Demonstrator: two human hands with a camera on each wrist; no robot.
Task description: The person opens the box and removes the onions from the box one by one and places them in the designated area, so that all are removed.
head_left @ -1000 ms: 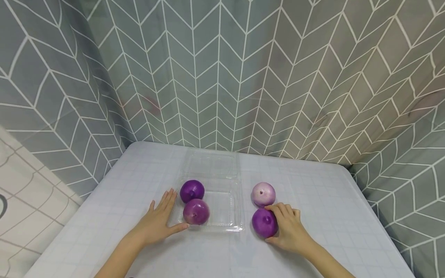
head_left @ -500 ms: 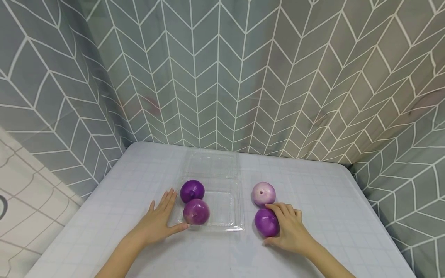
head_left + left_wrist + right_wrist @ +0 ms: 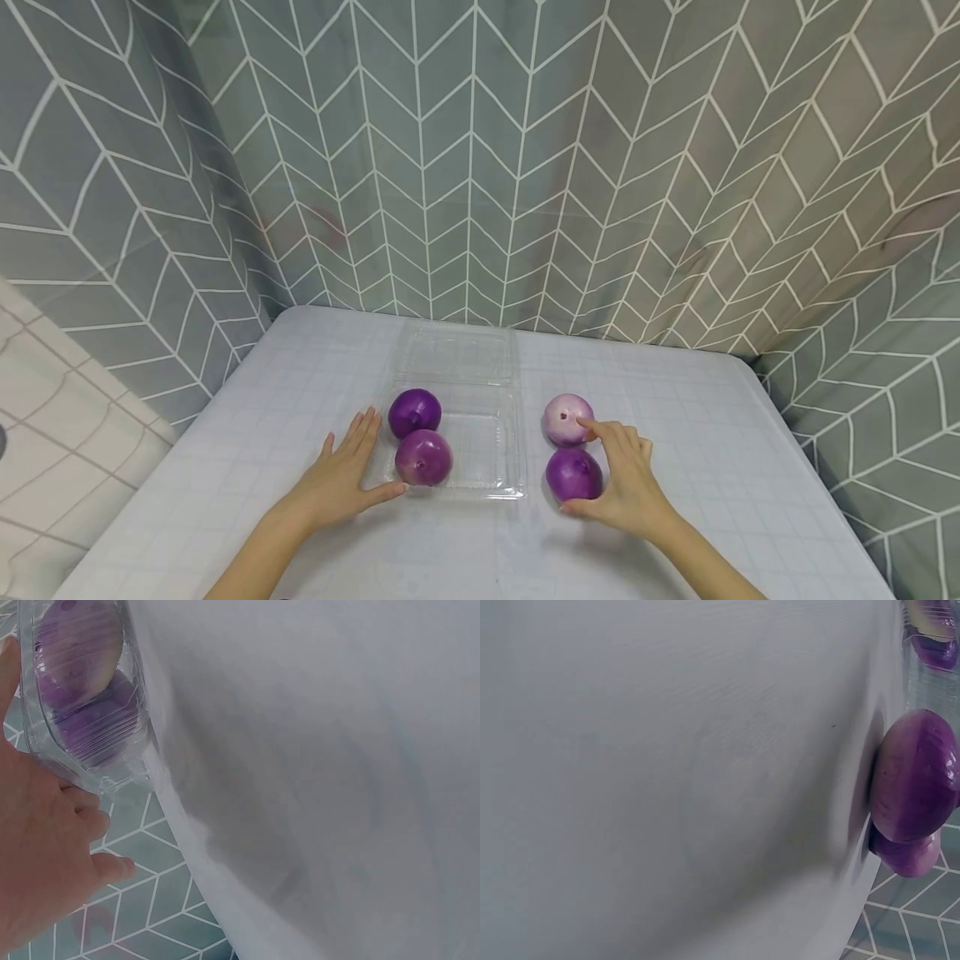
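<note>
A clear plastic clamshell box (image 3: 483,442) lies with its lid (image 3: 455,357) folded back. In its left half sit a dark purple onion (image 3: 414,412) and a reddish-purple onion (image 3: 424,457). My left hand (image 3: 337,485) rests flat against the box's left side, fingers spread, thumb at the front corner. To the right of the box, a pale onion (image 3: 562,417) stands behind a purple onion (image 3: 570,473). Over these, my right hand (image 3: 628,487) is spread, thumb by the front of the purple onion and index fingertip by the pale one. The right wrist view shows the purple onion (image 3: 916,772) on the table.
A white-covered table (image 3: 720,467) bears everything. A grey curtain (image 3: 495,167) with a white chevron pattern hangs behind it and along both sides. Pale tiling (image 3: 60,433) shows at the far left.
My right hand first gripped the purple onion, which turned slightly; its fingers have since lifted off and spread toward the pale onion. The left hand has stayed still.
</note>
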